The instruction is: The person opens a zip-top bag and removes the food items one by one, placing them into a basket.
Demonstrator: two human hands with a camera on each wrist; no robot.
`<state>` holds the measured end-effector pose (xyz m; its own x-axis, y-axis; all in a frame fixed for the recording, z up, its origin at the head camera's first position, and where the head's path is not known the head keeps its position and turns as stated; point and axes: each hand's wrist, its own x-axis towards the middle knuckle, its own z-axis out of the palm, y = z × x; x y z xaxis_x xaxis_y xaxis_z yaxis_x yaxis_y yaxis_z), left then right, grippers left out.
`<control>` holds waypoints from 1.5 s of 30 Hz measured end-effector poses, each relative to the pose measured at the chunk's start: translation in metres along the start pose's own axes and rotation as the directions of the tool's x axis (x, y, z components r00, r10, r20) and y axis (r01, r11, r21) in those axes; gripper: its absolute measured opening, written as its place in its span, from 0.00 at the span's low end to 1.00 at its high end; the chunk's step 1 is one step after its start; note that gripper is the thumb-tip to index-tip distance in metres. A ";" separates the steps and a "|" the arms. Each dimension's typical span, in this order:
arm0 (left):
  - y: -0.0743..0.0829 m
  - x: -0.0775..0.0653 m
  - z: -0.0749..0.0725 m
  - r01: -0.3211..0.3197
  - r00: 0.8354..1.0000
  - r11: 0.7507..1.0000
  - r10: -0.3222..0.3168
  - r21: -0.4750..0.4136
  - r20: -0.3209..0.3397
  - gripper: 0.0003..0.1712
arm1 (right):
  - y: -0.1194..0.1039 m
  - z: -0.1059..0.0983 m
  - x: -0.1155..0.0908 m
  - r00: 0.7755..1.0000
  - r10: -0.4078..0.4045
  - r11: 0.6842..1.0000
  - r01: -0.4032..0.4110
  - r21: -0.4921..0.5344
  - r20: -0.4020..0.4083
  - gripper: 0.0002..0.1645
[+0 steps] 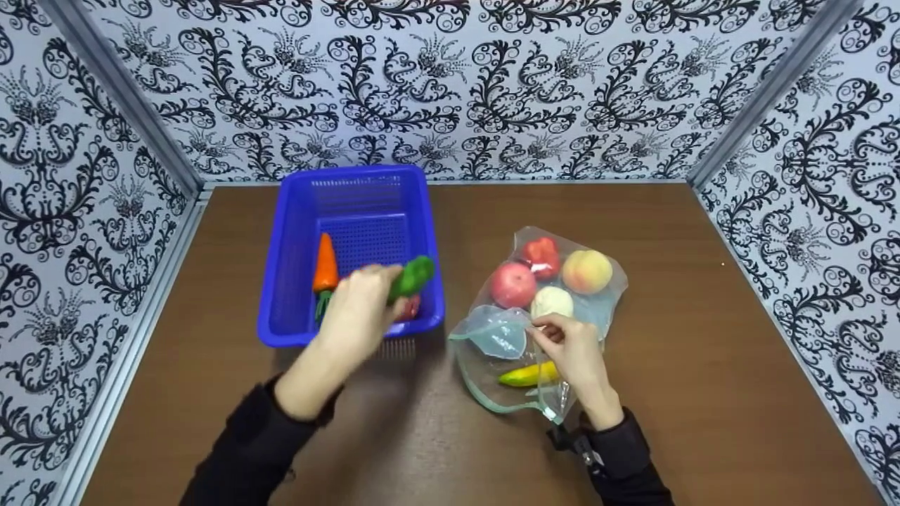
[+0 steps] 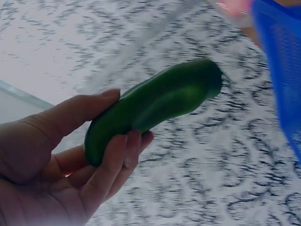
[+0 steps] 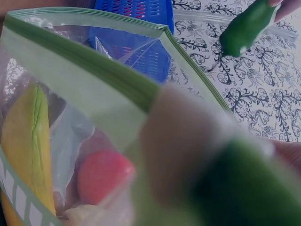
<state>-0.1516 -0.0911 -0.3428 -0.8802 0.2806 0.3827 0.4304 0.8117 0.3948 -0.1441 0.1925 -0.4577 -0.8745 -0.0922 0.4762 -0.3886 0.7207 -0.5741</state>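
My left hand (image 1: 362,302) grips a green cucumber (image 2: 155,106) by one end, thumb on one side and fingers on the other. In the head view it holds the cucumber over the near right part of a blue basket (image 1: 271,281). My right hand (image 1: 573,351) pinches the rim of a clear zip bag (image 1: 489,404), whose mouth gapes toward me. Inside the bag are a banana (image 1: 524,376), a red bell pepper (image 1: 541,256), a pinkish-red round fruit (image 1: 513,284), a peach (image 1: 587,272) and a whitish round item (image 1: 552,302). A blurred finger (image 3: 176,141) covers part of the rim in the right wrist view.
An orange carrot (image 1: 325,263) with a green top lies in the basket's left side. A red item (image 1: 410,309) there is mostly hidden behind my left hand. Basket and bag share a brown table (image 1: 703,337), enclosed by patterned walls (image 1: 436,84) at the back and sides.
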 end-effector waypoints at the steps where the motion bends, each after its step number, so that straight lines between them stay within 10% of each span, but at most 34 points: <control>1: -0.005 0.006 0.002 0.028 1.000 1.000 -0.028 0.011 0.012 0.10 | -0.001 0.000 0.000 1.000 0.002 1.000 -0.002 0.000 -0.001 0.05; 13: -0.057 0.059 0.034 0.247 0.957 0.960 -0.263 0.130 0.122 0.09 | -0.002 -0.001 0.000 1.000 -0.007 1.000 0.007 0.004 -0.008 0.05; 21: -0.080 0.079 0.057 0.261 0.946 0.953 -0.283 0.151 0.155 0.05 | -0.001 -0.001 0.000 1.000 0.005 1.000 -0.005 0.012 0.008 0.05; 29: -0.094 0.085 0.083 0.241 0.945 0.952 -0.274 0.187 0.179 0.04 | -0.002 -0.002 0.000 1.000 0.005 1.000 -0.005 0.028 0.006 0.04; 45: -0.093 0.083 0.103 0.244 0.882 0.932 -0.328 0.268 0.338 0.10 | 0.000 -0.001 -0.001 1.000 0.006 1.000 -0.007 0.025 0.008 0.05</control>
<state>-0.2848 -0.0905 -0.4339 -0.9853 0.1540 -0.0743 0.1325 0.9623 0.2377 -0.1431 0.1938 -0.4576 -0.8794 -0.0934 0.4669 -0.3900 0.7039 -0.5936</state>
